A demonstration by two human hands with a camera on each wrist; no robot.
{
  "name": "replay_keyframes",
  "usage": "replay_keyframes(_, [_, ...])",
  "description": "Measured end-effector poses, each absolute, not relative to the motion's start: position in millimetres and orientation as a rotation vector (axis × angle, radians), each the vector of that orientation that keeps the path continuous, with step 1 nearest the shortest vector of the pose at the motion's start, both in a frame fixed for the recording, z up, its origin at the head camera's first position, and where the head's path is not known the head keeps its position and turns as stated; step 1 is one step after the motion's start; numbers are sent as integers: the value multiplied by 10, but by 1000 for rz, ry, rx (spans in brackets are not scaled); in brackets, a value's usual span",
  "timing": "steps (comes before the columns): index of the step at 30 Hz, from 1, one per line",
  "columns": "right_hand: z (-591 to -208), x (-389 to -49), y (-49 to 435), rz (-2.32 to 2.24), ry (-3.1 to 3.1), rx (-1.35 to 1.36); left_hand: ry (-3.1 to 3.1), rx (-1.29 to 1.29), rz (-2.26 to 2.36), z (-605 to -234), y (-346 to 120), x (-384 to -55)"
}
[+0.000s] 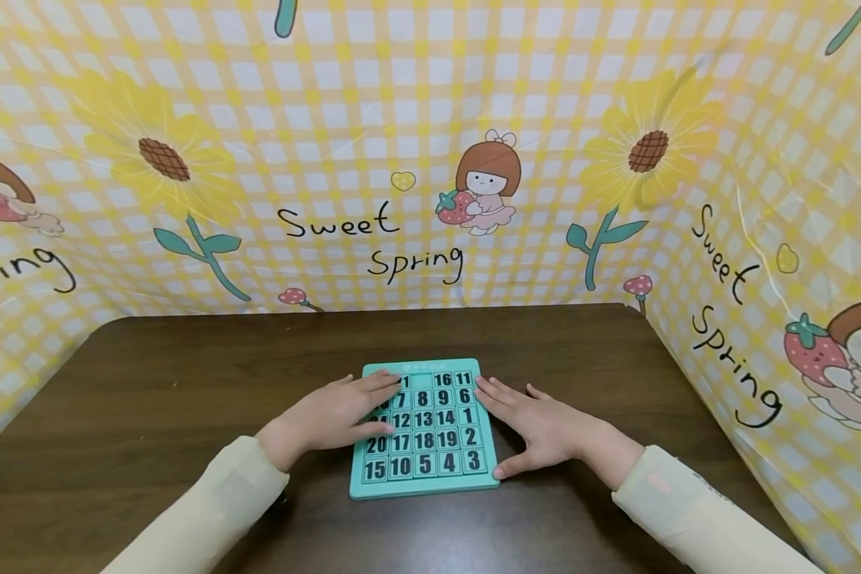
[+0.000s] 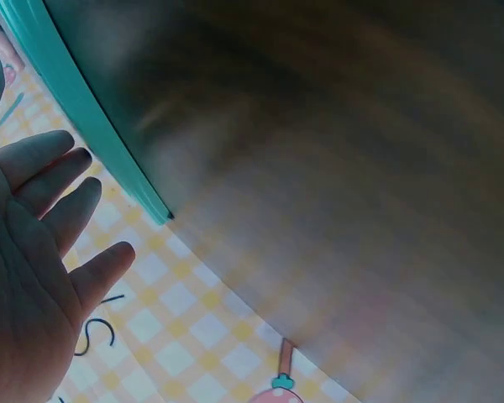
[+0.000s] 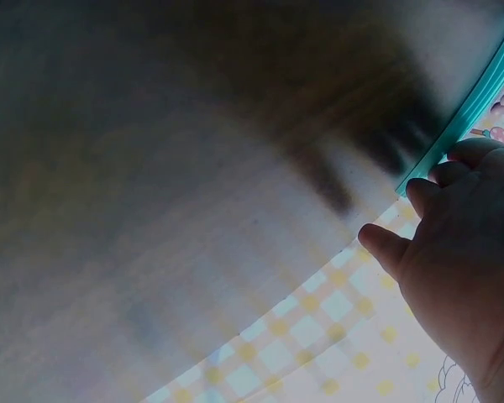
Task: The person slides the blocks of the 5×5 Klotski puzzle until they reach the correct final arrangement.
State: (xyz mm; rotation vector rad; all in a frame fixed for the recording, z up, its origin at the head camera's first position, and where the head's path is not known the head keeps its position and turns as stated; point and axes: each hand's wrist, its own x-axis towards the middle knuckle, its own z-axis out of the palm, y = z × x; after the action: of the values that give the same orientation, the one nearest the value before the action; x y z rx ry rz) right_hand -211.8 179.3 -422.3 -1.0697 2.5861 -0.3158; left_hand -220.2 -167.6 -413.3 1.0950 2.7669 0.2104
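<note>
A teal sliding number puzzle (image 1: 425, 487) lies flat on the table, black numerals on its square tiles. One slot in its top row, left of the 16 tile (image 1: 442, 380), has no tile. My left hand (image 1: 333, 416) reaches over the left side with fingers extended, hiding part of the left column. Along the right rim, my right hand (image 1: 538, 426) lies with fingers straight and spread, fingertips and thumb at the edge. In the left wrist view the left hand (image 2: 42, 260) hovers beside the puzzle's edge (image 2: 92, 117). The right wrist view shows the right hand (image 3: 466, 252) near the teal edge (image 3: 470, 109).
The dark brown wooden table (image 1: 208, 359) extends around the puzzle. A yellow checked cloth (image 1: 344, 159) with flowers and "Sweet Spring" lettering stands behind the table and along both sides.
</note>
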Motion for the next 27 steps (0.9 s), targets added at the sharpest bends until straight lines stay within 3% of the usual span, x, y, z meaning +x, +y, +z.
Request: replay_keyframes(27, [-4235, -2123, 1796, -326, 2584, -1059, 2730, 1248, 158, -4098, -1152, -2363])
